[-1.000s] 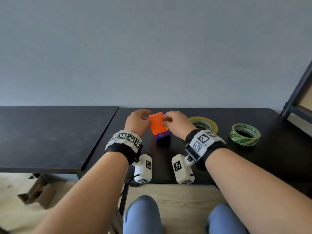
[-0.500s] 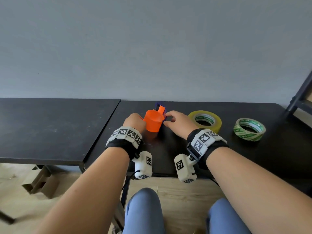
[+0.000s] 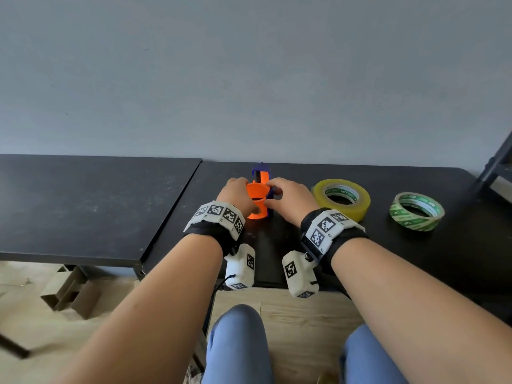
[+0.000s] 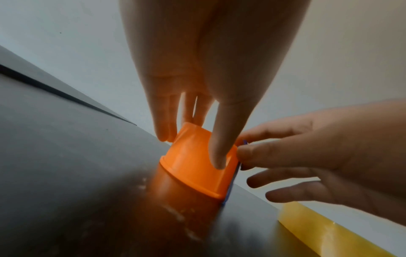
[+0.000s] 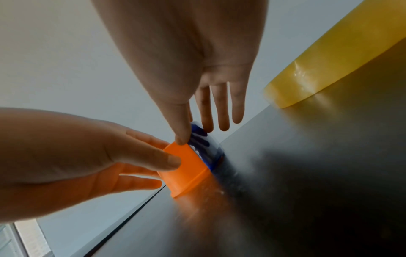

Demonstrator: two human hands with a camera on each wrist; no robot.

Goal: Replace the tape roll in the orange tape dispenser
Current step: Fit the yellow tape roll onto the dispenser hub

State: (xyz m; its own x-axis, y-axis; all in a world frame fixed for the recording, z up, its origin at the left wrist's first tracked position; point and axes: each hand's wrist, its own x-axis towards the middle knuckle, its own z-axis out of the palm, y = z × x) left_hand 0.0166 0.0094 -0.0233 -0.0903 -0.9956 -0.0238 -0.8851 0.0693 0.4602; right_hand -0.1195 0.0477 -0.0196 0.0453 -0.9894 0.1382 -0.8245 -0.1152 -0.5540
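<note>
head: dispenser (image 3: 257,202) between both hands' fingers (image 3: 273,183)

Orange tape dispenser (image 3: 257,202) — blue-trimmed — stands on the table.

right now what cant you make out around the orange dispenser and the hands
- Orange dispenser core: whether any tape is loaded; left hand and right hand cover it in the head view.
- Blue part: blurred, print unreadable, right wrist view.
- Yellow tape roll: cut off, left wrist view.

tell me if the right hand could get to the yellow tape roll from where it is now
Probably yes. The right hand is pinching the orange dispenser, and the yellow tape roll lies flat just to its right on the black table, with nothing between them. It must let go first.
</note>
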